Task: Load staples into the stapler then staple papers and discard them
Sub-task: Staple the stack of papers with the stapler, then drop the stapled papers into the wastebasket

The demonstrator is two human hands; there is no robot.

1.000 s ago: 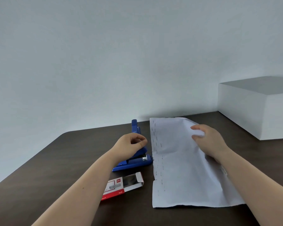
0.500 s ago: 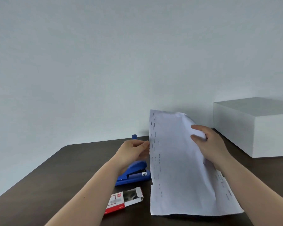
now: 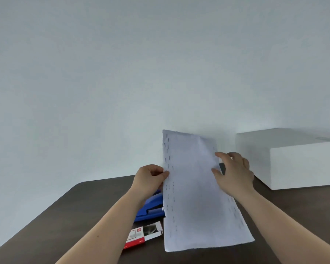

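A white sheaf of papers (image 3: pixel 194 191) with several staples along its left edge stands tilted up from the dark table (image 3: pixel 69 216), its near edge low by the tabletop. My left hand (image 3: pixel 151 178) pinches its left edge. My right hand (image 3: pixel 233 172) holds its right edge with fingers spread over the sheet. The blue stapler (image 3: pixel 151 208) lies on the table just left of the papers, partly hidden by my left wrist. An open red and white staple box (image 3: pixel 143 235) lies in front of the stapler.
A large white box (image 3: pixel 293 161) stands on the table at the right, close to my right hand. A pale wall rises behind the table. The table's rounded left corner lies beyond my left arm.
The papers rose from lying flat to standing tilted. My left hand left the stapler and took the papers' left edge. The view tilted upward.
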